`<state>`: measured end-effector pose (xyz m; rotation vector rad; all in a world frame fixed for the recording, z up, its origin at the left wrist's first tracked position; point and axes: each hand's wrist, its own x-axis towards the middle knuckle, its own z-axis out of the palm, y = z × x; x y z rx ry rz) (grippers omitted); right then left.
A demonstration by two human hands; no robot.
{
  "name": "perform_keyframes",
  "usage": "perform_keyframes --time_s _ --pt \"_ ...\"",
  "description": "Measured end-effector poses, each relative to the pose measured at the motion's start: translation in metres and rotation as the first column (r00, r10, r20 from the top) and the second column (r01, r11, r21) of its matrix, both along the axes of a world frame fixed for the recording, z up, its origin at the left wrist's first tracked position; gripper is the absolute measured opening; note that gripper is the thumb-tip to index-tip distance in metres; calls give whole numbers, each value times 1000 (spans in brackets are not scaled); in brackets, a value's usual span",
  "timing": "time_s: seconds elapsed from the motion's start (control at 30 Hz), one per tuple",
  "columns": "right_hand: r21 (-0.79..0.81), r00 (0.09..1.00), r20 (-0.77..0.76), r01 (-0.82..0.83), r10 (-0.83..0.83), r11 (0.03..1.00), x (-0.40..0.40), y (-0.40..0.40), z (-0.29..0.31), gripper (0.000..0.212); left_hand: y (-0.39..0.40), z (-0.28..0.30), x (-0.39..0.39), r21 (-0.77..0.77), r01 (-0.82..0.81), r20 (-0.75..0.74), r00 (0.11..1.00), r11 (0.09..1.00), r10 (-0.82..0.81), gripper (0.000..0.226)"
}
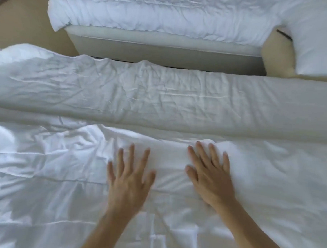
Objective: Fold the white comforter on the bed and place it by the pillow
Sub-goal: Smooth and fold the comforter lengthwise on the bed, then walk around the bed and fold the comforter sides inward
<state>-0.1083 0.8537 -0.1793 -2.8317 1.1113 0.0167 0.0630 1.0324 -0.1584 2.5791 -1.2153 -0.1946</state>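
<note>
Two flat hands press on a white, wrinkled, quilted comforter (pixel 44 165) spread across the near bed.

The left hand (pixel 130 180) lies palm down with its fingers straight and spread, gripping nothing; the right hand (pixel 211 174) lies just beside it, also flat with its fingers extended, resting near a soft raised fold in the fabric. The comforter covers the whole foreground, and beyond the hands a long, thicker band of the same creased white bedding (pixel 160 97) runs along the bed's far edge. Across a strip of tan floor (pixel 22 24) stands a second bed with white bedding (pixel 154 12) over a grey base (pixel 162 48). A white pillow (pixel 316 36) shows at the upper right.
</note>
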Motion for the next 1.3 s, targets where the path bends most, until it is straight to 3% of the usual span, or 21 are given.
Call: perform_keyframes --time_s 0.07,0.1,0.2,0.33,0.43,0.57,0.63,0.73,0.8,0.87,0.9,0.97,1.03,1.1,1.2,1.27,1.3 --pt "-7 995 -56 83 -83 997 -57 -37 -2 62 -22 -21 -83 110 264 2 964 958 -266 65" --pt "-13 992 -68 102 -102 995 -80 -52 -1 62 -38 -31 -114 157 308 4 950 938 -313 63" --pt "-46 985 -42 164 -166 985 -131 -78 2 59 -85 -41 -158 193 244 -29 970 950 -243 62" --pt "-99 939 -99 321 -331 942 -241 -70 12 58 -111 -33 -190 212 307 -85 952 928 -295 66" --pt "-123 808 -176 548 -562 827 -358 -45 21 61 -120 -25 -256 169 450 -121 892 877 -435 65" --pt "-134 607 -223 756 -763 640 -483 8 38 60 -126 -11 -383 107 691 -112 723 715 -682 63" --pt "-95 430 -189 887 -883 453 -520 33 42 62 -122 -6 -430 108 760 -138 650 641 -747 63" --pt "166 -8 -15 986 -1000 -10 -549 65 37 76 -114 -4 -468 124 804 -166 594 581 -787 64" --pt "450 -350 152 857 -924 -251 -554 84 32 88 -111 -4 -477 128 815 -167 579 564 -798 65" --pt "688 -627 242 649 -741 -325 -550 103 31 89 -106 -4 -482 139 831 -161 556 539 -816 64" --pt "785 -726 236 534 -646 -314 -546 110 33 86 -102 -3 -484 139 842 -158 538 520 -828 63" --pt "915 -819 129 316 -560 -251 -538 113 38 74 -92 -2 -491 137 865 -147 499 482 -854 61" --pt "971 -825 2 136 -565 -195 -536 108 41 66 -82 -2 -498 128 879 -144 475 460 -868 60" --pt "992 -823 -31 45 -567 -120 -538 106 46 60 -74 5 -503 136 886 -204 463 444 -862 59" --pt "997 -797 62 25 -600 70 -530 106 73 64 -65 23 -500 71 869 -322 485 490 -813 57" --pt "971 -738 212 83 -641 225 -514 106 104 61 -63 44 -495 -37 788 -456 533 614 -712 58" --pt "941 -693 306 119 -653 316 -501 104 121 53 -65 60 -494 -65 744 -580 514 665 -631 58"
